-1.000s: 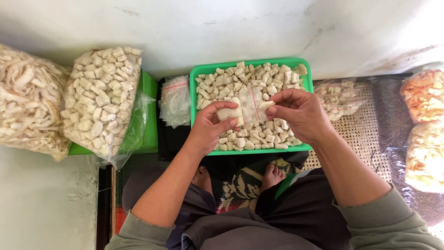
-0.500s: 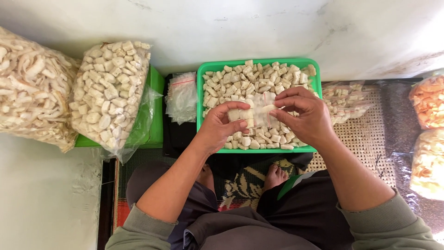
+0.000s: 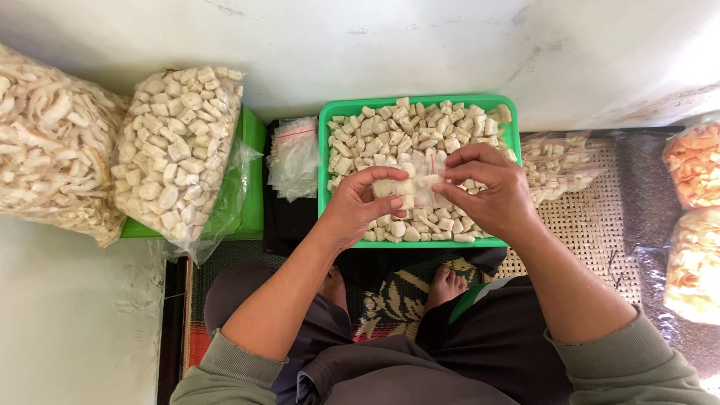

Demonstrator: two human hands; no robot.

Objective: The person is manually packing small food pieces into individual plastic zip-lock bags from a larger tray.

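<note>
While held over the green tray (image 3: 324,150), left hand (image 3: 358,210) and right hand (image 3: 487,191) curled inward, fingers pinching a small clear bag (image 3: 421,180).

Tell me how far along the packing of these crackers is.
Done: filled small bags lie right of the green tray. In hand: the left hand and right hand hold a small clear bag with a few pieces inside. Left: the tray is full of cracker pieces, and empty bags wait beside it.
</note>
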